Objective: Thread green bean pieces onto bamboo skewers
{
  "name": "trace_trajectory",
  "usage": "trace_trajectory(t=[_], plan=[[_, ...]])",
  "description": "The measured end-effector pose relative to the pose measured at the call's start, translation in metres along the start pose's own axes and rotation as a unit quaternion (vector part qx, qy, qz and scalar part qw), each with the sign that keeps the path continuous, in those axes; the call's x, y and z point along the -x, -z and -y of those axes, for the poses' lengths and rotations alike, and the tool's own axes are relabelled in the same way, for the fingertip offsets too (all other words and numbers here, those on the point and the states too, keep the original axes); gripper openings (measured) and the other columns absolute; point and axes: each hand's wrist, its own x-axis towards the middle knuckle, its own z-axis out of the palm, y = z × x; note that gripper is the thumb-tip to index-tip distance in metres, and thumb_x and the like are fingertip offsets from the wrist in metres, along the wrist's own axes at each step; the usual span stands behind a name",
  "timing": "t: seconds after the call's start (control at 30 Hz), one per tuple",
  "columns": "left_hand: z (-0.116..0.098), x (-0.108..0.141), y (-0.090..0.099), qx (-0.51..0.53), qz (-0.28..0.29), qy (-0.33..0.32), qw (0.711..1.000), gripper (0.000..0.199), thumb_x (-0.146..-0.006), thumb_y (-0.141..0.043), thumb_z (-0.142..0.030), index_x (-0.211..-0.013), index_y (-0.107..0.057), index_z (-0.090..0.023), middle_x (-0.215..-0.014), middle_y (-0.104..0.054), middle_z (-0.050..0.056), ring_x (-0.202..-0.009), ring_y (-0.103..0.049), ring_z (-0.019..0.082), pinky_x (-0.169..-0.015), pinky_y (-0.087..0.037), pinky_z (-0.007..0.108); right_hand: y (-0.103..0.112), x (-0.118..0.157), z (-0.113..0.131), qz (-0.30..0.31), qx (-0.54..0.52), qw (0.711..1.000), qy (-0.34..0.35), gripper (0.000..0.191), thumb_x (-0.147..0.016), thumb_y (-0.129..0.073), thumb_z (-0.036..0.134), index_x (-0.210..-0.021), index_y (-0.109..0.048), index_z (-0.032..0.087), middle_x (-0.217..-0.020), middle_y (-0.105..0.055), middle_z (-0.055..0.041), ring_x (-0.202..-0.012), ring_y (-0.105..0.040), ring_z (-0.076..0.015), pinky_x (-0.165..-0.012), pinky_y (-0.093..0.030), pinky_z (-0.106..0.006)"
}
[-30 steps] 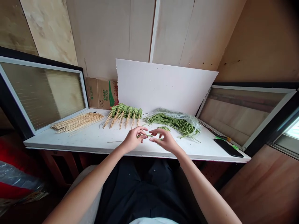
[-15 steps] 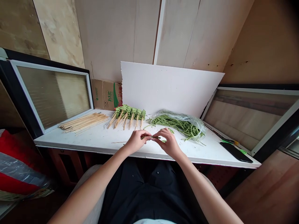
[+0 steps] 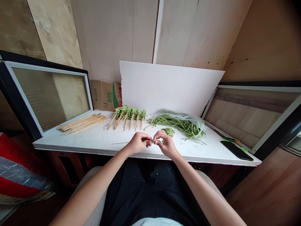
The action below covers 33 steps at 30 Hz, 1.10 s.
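Over the front of the white table (image 3: 98,141), my left hand (image 3: 140,142) and my right hand (image 3: 164,143) meet, fingertips pinched close together. Between them shows a short bit of green bean (image 3: 152,142), held at both ends; most of it is hidden by the fingers. Just behind my right hand lies a small heap of cut bean pieces (image 3: 168,131). A single thin skewer (image 3: 119,143) lies flat to the left of my left hand. Farther back, skewered beans (image 3: 130,113) are stacked with their sticks pointing toward me.
Loose bamboo skewers (image 3: 83,123) are spread on the left. Long beans (image 3: 176,122) spill from a clear plastic bag (image 3: 188,115) at back right. A black phone (image 3: 236,150) lies near the right edge. Behind stand a white board (image 3: 169,86) and a cardboard box (image 3: 104,95).
My right hand has drawn in closer to my left, and less of the bean shows between them. The heap of cut pieces is now more visible. The view has shifted slightly.
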Motion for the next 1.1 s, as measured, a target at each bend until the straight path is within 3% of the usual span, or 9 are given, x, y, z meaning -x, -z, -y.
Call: trace_trajectory(t=[0.17,0.33,0.43,0.53,0.63,0.83,0.97,1.1], plan=[[0.001,-0.002,0.004,0.008,0.005,-0.007,1.0,0.013,-0.082,-0.075,-0.026,-0.08,-0.077,-0.014,-0.067,-0.072,0.005,-0.059,-0.063,0.014,-0.063,-0.056,0.029,0.005,-0.004,-0.004,-0.016,-0.049,0.998,-0.019,0.045,-0.092,-0.07,0.068,-0.081,-0.073,0.024,-0.081,-0.069,-0.0072,-0.088,-0.063,-0.0266,-0.085,-0.051,-0.043],[-0.001,-0.005,0.016,-0.012,-0.064,-0.024,0.998,0.027,-0.085,-0.08,-0.039,-0.092,-0.08,-0.013,-0.082,-0.078,0.01,-0.065,-0.068,0.016,-0.062,-0.057,0.029,0.041,-0.009,-0.014,-0.093,0.123,0.988,-0.027,0.032,-0.093,-0.074,0.057,-0.093,-0.082,0.027,-0.091,-0.071,-0.0086,-0.099,-0.063,-0.0299,-0.093,-0.049,-0.046],[0.001,-0.007,0.021,-0.031,-0.088,-0.035,0.995,0.028,-0.086,-0.08,-0.041,-0.096,-0.081,-0.014,-0.093,-0.081,0.012,-0.084,-0.075,0.023,-0.076,-0.062,0.033,0.064,-0.003,-0.042,-0.071,0.242,0.965,-0.066,0.036,-0.095,-0.07,0.058,-0.092,-0.084,0.026,-0.087,-0.07,-0.0094,-0.094,-0.061,-0.031,-0.094,-0.047,-0.05],[0.004,-0.007,0.022,-0.059,-0.095,-0.031,0.993,0.027,-0.089,-0.077,-0.039,-0.1,-0.082,-0.015,-0.099,-0.082,0.013,-0.091,-0.076,0.025,-0.082,-0.062,0.035,0.076,0.007,-0.072,-0.014,0.284,0.95,-0.131,0.043,-0.092,-0.069,0.063,-0.087,-0.084,0.023,-0.086,-0.073,-0.0129,-0.095,-0.06,-0.0344,-0.089,-0.047,-0.049],[0.005,-0.006,0.019,-0.085,-0.086,-0.026,0.992,0.027,-0.093,-0.073,-0.038,-0.105,-0.081,-0.016,-0.104,-0.081,0.013,-0.094,-0.077,0.025,-0.083,-0.062,0.035,0.077,0.017,-0.089,0.031,0.288,0.945,-0.153,0.043,-0.091,-0.069,0.062,-0.086,-0.084,0.022,-0.089,-0.076,-0.0131,-0.098,-0.061,-0.0341,-0.089,-0.047,-0.046],[0.004,-0.005,0.017,-0.11,-0.07,-0.02,0.991,0.024,-0.095,-0.069,-0.034,-0.107,-0.081,-0.017,-0.108,-0.081,0.012,-0.097,-0.076,0.024,-0.083,-0.061,0.034,0.074,0.025,-0.096,0.061,0.292,0.941,-0.16,0.033,-0.089,-0.075,0.055,-0.081,-0.083,0.024,-0.089,-0.077,-0.011,-0.097,-0.063,-0.0328,-0.09,-0.047,-0.044],[0.004,-0.005,0.017,-0.144,-0.072,-0.031,0.987,0.022,-0.095,-0.067,-0.032,-0.104,-0.082,-0.019,-0.108,-0.079,0.012,-0.095,-0.073,0.023,-0.082,-0.059,0.032,0.077,0.025,-0.1,0.035,0.288,0.944,-0.158,0.037,-0.093,-0.07,0.057,-0.084,-0.082,0.023,-0.091,-0.077,-0.0115,-0.097,-0.064,-0.0331,-0.089,-0.048,-0.045],[0.006,-0.005,0.017,-0.171,-0.071,-0.04,0.982,0.021,-0.093,-0.067,-0.026,-0.104,-0.083,-0.019,-0.109,-0.075,0.012,-0.092,-0.07,0.021,-0.079,-0.056,0.03,0.079,0.016,-0.094,-0.029,0.261,0.953,-0.154,0.049,-0.097,-0.061,0.065,-0.089,-0.082,0.021,-0.096,-0.079,-0.0134,-0.096,-0.066,-0.0331,-0.086,-0.05,-0.045]])
